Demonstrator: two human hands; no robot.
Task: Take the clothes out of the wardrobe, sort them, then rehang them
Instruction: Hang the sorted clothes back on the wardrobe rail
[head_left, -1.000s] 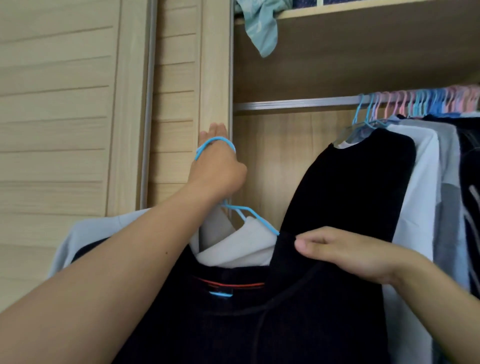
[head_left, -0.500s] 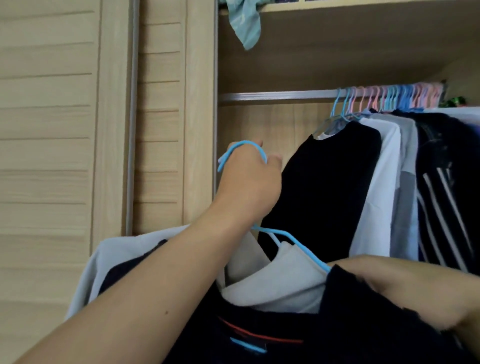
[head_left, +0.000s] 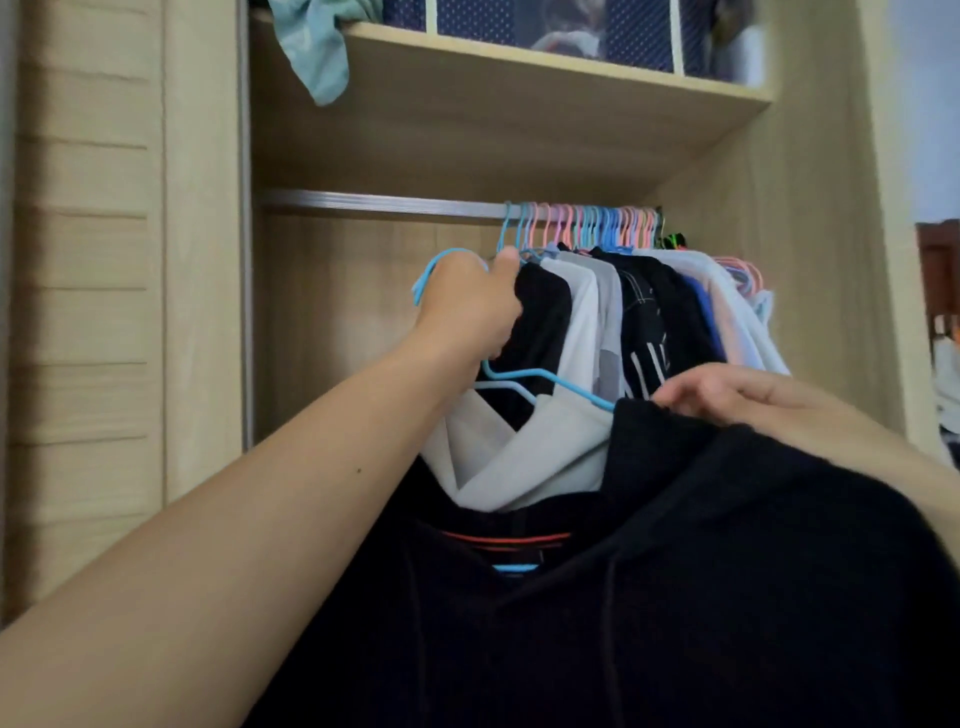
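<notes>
The left hand (head_left: 467, 306) gripped a blue hanger (head_left: 545, 382) by its neck, just below the rail (head_left: 384, 203). The hoodie (head_left: 675, 571) hung beneath it, soft and probably weighty. The right hand (head_left: 727, 389) pinched its shoulder, steadying the limp cloth.

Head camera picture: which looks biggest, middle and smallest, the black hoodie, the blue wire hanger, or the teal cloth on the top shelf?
1. Black hoodie, but it is nearest the camera.
2. Blue wire hanger in the left hand.
3. Crumpled teal cloth, but it is farthest, so this order is unsure.
</notes>
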